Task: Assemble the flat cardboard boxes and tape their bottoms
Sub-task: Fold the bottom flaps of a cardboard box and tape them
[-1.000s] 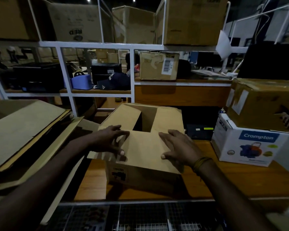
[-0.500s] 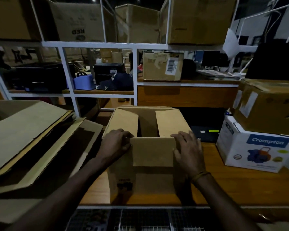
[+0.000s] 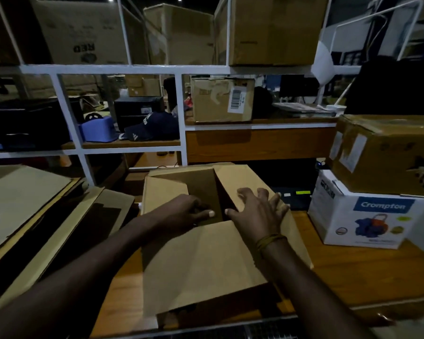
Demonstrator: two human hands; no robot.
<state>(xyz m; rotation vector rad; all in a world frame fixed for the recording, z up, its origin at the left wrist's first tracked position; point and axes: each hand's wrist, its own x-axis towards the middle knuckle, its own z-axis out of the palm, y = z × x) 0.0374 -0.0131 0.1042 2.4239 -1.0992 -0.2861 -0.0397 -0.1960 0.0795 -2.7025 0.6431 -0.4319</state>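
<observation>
Box [image 3: 201, 263] sits on the wooden desk [image 3: 353, 277] directly in front of you, bottom flaps facing up, not yet closed. Near flap lies over toward you; left and right flaps stand partly raised, with a dark gap between them into the box.

Left hand [image 3: 181, 212]: fingers curled over the inner edge of the left flap [image 3: 164, 194], thumb tip out toward the gap. Grip looks like a hold on that flap edge, though the fingertips are hidden in shadow.

Right hand [image 3: 257, 214]: fingers spread and fairly straight, palm pressing on the right flap [image 3: 245, 178]. No pinch here, just flat pressure.

Step in hand, as judged: folding the bottom flaps inward. Taping has not begun; no tape shows on the seam, and you have no tape roll or dispenser that can be made out in view.

Next move calls for: push both side flaps down level so their edges meet along the middle, keep one palm on the seam, then find the tape.

Surroundings: flat cardboard sheets [image 3: 30, 204] stacked to your left, presumably the remaining boxes. White printed carton [image 3: 367, 216] to your right, a taped brown box [image 3: 387, 152] on top of it.
</observation>
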